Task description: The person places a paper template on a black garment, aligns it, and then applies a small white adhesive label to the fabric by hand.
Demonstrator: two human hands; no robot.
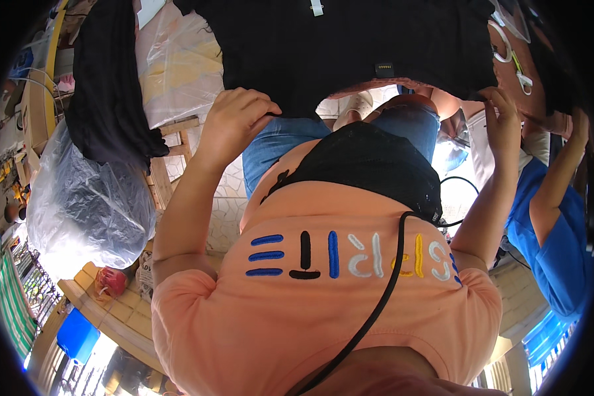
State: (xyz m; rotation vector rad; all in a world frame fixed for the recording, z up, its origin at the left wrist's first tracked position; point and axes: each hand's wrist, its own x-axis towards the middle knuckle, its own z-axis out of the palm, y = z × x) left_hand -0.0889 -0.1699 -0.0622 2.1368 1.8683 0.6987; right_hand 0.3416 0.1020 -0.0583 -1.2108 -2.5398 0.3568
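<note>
A black garment (350,46), maybe a shirt, is spread flat in front of me. It has a small dark label near its curved near edge and a white tag farther up. My left hand (247,109) pinches the garment's near left corner. At the near right corner, my right hand (501,105) grips the cloth between thumb and fingers. The edge between the hands hangs free in an arch over my lap.
Black cloth (109,86) hangs at left beside clear plastic sheeting (178,63). Below it bulges a large clear plastic bag (89,204). A co-worker's blue sleeve (558,231) and arm are close at right. A black cable (376,310) crosses my chest.
</note>
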